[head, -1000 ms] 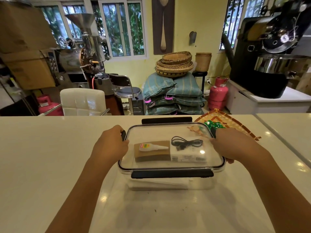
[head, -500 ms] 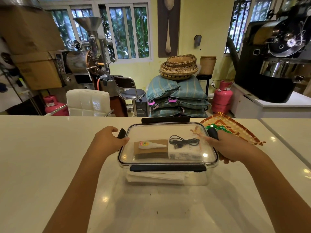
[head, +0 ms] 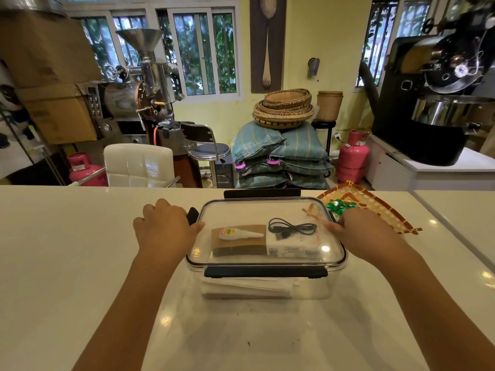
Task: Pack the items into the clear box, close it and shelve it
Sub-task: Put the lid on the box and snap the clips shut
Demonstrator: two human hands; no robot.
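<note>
The clear box [head: 344,259] stands on the white counter with its clear lid [head: 257,212] on top. Through the lid I see a glue bottle [head: 238,233] on a brown carton [head: 238,247], a black cable [head: 292,227] on a white carton [head: 293,250], and white paper [head: 246,289] at the bottom. My left hand [head: 163,226] grips the box's left side beside the black side latch [head: 192,215], thumb on the lid. My right hand [head: 361,231] grips the right side and hides that latch. The front latch [head: 265,271] lies flat; the back latch [head: 262,193] sticks up.
A woven mat [head: 375,207] with a green wrapper [head: 338,205] lies on the counter just behind my right hand. A white chair [head: 139,164], a stool, stacked sacks [head: 281,156], gas cylinders and roasting machines stand beyond the counter's far edge.
My left hand has slid back off the left latch, which now shows, and its thumb lies on the lid. My right hand has covered the right latch. The box has stayed in place.
</note>
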